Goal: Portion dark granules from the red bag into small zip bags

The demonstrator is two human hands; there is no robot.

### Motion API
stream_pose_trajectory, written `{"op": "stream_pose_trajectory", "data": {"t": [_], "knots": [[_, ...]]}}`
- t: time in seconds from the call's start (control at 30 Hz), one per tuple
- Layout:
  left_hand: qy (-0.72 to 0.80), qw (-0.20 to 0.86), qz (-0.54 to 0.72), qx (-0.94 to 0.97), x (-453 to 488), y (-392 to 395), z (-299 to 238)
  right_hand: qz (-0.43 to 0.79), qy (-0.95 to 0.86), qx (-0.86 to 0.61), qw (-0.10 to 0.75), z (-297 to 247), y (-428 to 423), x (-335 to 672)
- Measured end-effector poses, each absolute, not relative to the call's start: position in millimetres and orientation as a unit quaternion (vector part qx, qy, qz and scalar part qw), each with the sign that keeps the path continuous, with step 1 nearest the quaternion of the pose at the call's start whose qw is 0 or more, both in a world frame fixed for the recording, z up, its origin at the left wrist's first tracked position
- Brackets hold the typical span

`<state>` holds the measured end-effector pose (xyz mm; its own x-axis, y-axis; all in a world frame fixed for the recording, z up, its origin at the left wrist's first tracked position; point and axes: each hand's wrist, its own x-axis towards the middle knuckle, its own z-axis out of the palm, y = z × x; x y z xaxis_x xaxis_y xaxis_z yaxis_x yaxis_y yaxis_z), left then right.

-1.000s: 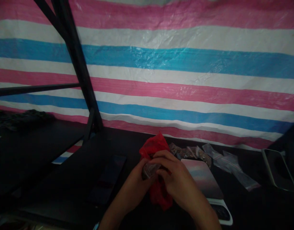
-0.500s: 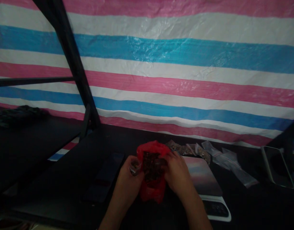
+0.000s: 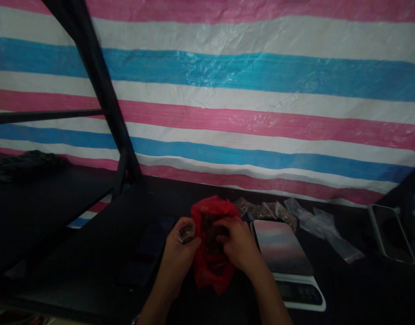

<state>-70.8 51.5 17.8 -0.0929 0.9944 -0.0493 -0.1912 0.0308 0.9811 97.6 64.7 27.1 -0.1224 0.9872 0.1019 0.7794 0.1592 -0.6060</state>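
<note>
A red plastic bag point(image 3: 212, 271) with dark contents stands open on the black table point(image 3: 92, 253), between my two hands. My left hand point(image 3: 180, 250) is closed round a small clear plastic pouch point(image 3: 186, 231), held just left of the bag's mouth. My right hand point(image 3: 239, 246) has its fingers curled at the bag's mouth, touching the dark contents. What those fingers hold, if anything, is hidden.
A small kitchen scale point(image 3: 285, 255) sits just right of my right hand. Several filled and empty clear pouches point(image 3: 295, 216) lie behind it. A phone point(image 3: 392, 232) lies at far right. Black frame bars point(image 3: 102, 104) rise at left before a striped tarp point(image 3: 261, 90).
The red bag has been opened and its dark contents show. My left hand has drawn the clear pouch out to the bag's left, and my right hand has moved into the bag's mouth.
</note>
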Motion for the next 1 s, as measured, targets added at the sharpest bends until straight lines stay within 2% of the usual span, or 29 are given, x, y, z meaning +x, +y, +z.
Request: {"op": "stream_pose_trajectory", "data": {"t": [0.27, 0.4, 0.5, 0.63, 0.73, 0.87, 1.0], "knots": [[0.482, 0.516, 0.562, 0.431, -74.6, 56.3, 14.9, 0.331, -0.676, -0.574, 0.323, 21.0, 63.2, 104.3], [0.469, 0.463, 0.567, 0.494, -76.2, 60.2, 9.9, 0.418, -0.644, -0.528, 0.363, 24.9, 63.5, 109.9], [0.476, 0.415, 0.568, 0.528, -72.7, 58.7, 7.2, 0.435, -0.633, -0.508, 0.389, 35.6, 60.9, 113.2], [0.488, 0.427, 0.508, 0.567, -66.6, 52.5, 5.9, 0.403, -0.657, -0.485, 0.413, 53.9, 51.6, 109.6], [0.488, 0.448, 0.460, 0.592, -63.8, 49.4, 5.8, 0.313, -0.700, -0.520, 0.377, 62.6, 43.1, 101.3], [0.514, 0.401, 0.440, 0.618, -60.8, 49.8, 4.1, 0.167, -0.758, -0.544, 0.320, 68.3, 36.6, 91.3], [0.499, 0.414, 0.454, 0.611, -58.2, 48.6, 5.1, 0.148, -0.804, -0.497, 0.292, 73.1, 35.3, 85.6]]}}
